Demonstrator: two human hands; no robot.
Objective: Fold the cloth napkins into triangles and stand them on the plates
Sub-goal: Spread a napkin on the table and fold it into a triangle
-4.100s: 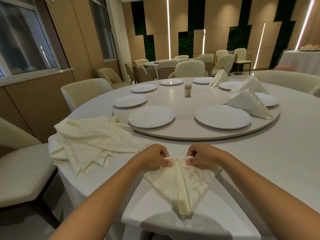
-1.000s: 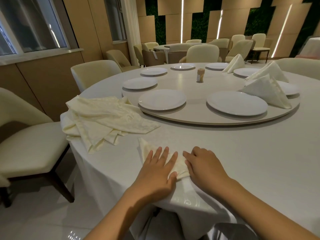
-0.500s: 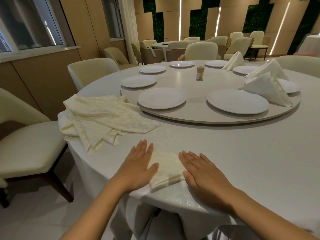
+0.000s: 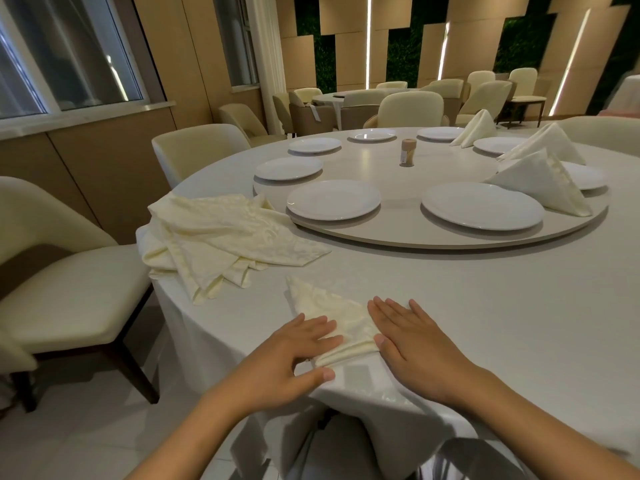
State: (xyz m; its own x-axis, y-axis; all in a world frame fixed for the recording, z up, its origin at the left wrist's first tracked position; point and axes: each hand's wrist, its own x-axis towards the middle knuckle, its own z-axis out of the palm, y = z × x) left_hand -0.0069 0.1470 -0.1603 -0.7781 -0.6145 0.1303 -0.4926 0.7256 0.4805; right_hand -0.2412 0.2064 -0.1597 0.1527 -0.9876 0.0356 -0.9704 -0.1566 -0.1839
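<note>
Napkin [image 4: 332, 315], folded to a flat triangle, at near edge of surface [image 4: 485, 289]. Head view: left hand [image 4: 298, 355] and right hand [image 4: 412, 344] spread flat, fingers straight, pressing both sides; nothing pinched. Unfolded pile [image 4: 221, 237] to the left; nearest plate [image 4: 333, 199] bare on turntable [image 4: 398, 233]. Risk: layered fold near the left thumb likely to spring open on release if crease pressed weakly; slippery tablecloth at edge could let it slide off.

Dim warm room, glowing wall light strips [image 4: 368, 39], wide-angle edge distortion, slight softness
</note>
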